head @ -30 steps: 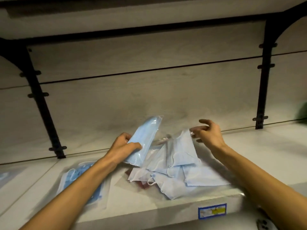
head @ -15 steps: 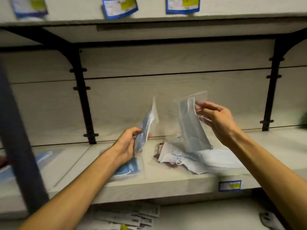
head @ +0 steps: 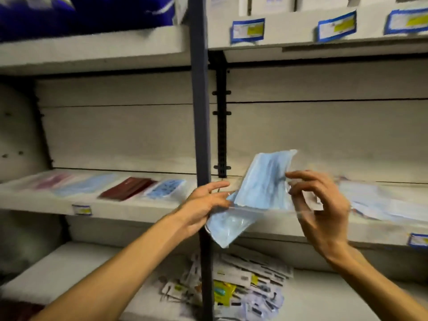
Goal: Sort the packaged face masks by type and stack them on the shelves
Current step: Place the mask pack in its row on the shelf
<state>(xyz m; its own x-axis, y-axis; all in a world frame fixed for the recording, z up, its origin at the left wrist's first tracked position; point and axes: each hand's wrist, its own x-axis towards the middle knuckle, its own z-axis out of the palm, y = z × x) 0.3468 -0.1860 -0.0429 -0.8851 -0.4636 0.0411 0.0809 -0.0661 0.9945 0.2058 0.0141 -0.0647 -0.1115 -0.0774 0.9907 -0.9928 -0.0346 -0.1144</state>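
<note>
- Four flat stacks lie side by side on the left shelf [head: 41, 200]: a pink stack [head: 52, 183], a light blue stack [head: 85, 186], a dark red stack [head: 127, 187] and a blue patterned stack [head: 165, 188], so much of the sorting looks done.
- An unsorted heap of pale blue masks [head: 382, 202] lies on the right shelf [head: 370, 230], and that part is still to do.
- Two blue packaged masks [head: 261, 188] are in the air between the hands, in front of the dark upright post [head: 200, 112] and not yet on any stack; motion blur makes it hard to say whether they are two packets or more.
- The left hand [head: 203, 206] grips the lower packet, thumb on top and fingers partly extended beneath.
- The right hand [head: 322, 205] is raised palm inward, fingers loosely spread, with fingertips and thumb pinching the clear wrapper edge.
</note>
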